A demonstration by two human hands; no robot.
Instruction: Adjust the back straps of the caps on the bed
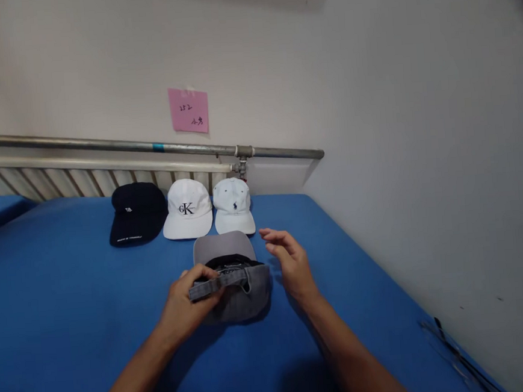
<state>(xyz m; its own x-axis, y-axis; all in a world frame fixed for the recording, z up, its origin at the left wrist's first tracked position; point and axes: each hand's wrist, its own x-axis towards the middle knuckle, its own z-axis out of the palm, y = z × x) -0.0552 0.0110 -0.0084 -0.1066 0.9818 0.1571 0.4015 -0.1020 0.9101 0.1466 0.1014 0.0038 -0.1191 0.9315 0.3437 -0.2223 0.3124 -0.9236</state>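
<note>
1. Grey cap [241,309] is what's in the grip: the left hand [183,302] has its back strap [232,278] pinched, thumb on the near side and fingers on the far side.
2. Right hand [297,268] isn't holding anything. It's loosely open, fingers bent, just to the right of the cap with a bit of blue showing between them.
3. So where's the cap? Front and centre, between both hands. Its opening faces up towards the camera, so you get a look at the dark inside band, and the brim [223,247] points away from the person. Can't really tell if the whole thing is sitting flat or lifted a little.
4. Right behind it, three more caps in a row, all upright with brims facing the person. Left one's a dark cap [139,202] with a small white logo and white lettering along the brim.
5. Middle one's a white cap [189,192] with big dark letters, and on the right is a pale cap [230,193] with a little dark rider logo.
6. Everything's on a blue sheet [69,283]. Some thin dark thing [454,347] lies at the lower right by the wall [395,119], too unclear to name.
7. Further back: white radiator [56,179], metal pipe [103,144] above it, and a pink note [189,112] with handwriting on the wall.
</note>
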